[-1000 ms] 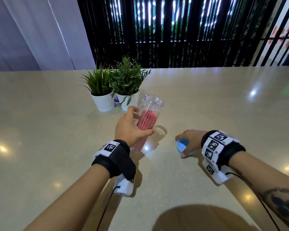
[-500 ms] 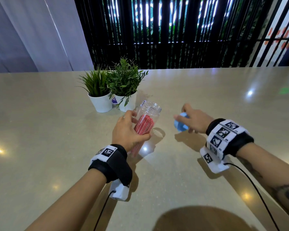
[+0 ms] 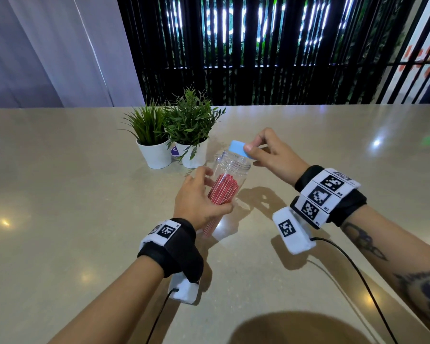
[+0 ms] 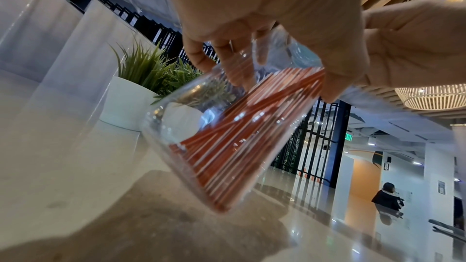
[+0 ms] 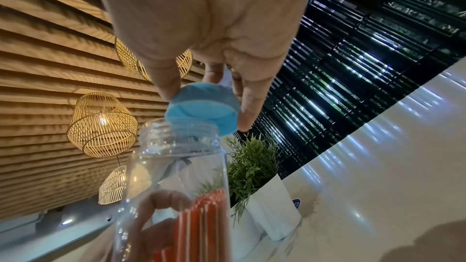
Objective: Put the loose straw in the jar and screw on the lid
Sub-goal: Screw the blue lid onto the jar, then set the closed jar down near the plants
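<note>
A clear plastic jar leans tilted on the table, with several red-and-white straws inside. My left hand grips its middle, fingers and thumb wrapped round the wall. My right hand pinches the blue lid by its rim and holds it tilted at the jar's open threaded mouth, touching the far edge. No straw lies loose on the table in any view.
Two small green plants in white pots stand just behind the jar to the left. The beige table stretches bare to the right and front. Cables trail from both wrist bands toward me.
My right hand lifted the blue lid off the table and carried it left and up to the jar's mouth. My left hand kept its grip on the tilted jar.
</note>
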Motion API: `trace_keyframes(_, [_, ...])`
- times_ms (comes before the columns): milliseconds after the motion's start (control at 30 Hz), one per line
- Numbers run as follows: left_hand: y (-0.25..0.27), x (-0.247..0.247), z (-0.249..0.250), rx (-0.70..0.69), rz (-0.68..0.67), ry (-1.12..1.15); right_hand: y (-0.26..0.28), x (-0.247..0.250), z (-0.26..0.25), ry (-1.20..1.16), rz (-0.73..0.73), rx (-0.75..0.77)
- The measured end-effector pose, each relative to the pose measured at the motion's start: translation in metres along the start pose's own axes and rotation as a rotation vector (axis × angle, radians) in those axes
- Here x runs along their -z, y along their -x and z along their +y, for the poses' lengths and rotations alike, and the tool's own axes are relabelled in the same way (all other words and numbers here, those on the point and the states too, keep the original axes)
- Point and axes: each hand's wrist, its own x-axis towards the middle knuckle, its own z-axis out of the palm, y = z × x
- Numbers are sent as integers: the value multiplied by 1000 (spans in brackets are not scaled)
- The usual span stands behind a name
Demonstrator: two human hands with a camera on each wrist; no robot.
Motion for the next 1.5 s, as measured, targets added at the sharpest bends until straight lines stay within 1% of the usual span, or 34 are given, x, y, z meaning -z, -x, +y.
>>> trace_keyframes(167, [1, 1, 1, 5, 7, 15, 1, 0, 4, 55, 16, -20])
trace_keyframes(267, [0, 2, 5, 5, 1, 24, 2, -3, 2, -16, -7, -2])
trace_keyframes(333, [0, 2, 6, -2, -5, 28, 1, -6, 0, -23, -16, 38])
trace_keyframes(466, [0, 2, 8, -5, 9, 54, 0, -5, -3, 81, -51, 90])
trace_keyframes(566, [-2, 4, 14, -5, 21, 102, 1, -5, -5, 174, -42, 131])
trace_keyframes(666, [-2, 5, 17, -4, 20, 171, 3, -3, -6, 162, -42, 153])
trace_keyframes(733, [-2, 4, 19, 5, 34, 205, 5, -3, -7, 180, -24, 165])
trace_keyframes(833, [-1, -3, 25, 28, 68, 222, 7, -5, -13, 207, 49, 164])
trace_keyframes(900, [-4, -8, 28, 37, 71, 209, 7, -6, -15, 186, 45, 128])
trace_keyframes(1000, [-17, -13, 29, 51, 64, 141, 6, -5, -13, 138, 9, 17])
trace_keyframes(1099, [-41, -14, 28, 65, 102, 63, 2, -2, -6, 245, -53, -77])
trace_keyframes(1199, [-70, -13, 24, 114, 154, 112, -5, -2, 5, 384, -123, -134])
trace_keyframes(1299, [-95, -12, 21, 171, 200, 183, -18, 1, 14, 394, -104, -183])
trace_keyframes(1399, [-115, -17, 18, 154, 205, 163, -38, -2, 16, 371, -147, -211])
trace_keyframes(1499, [-130, -27, 14, 115, 153, 174, -60, -10, 13, 326, -163, -226])
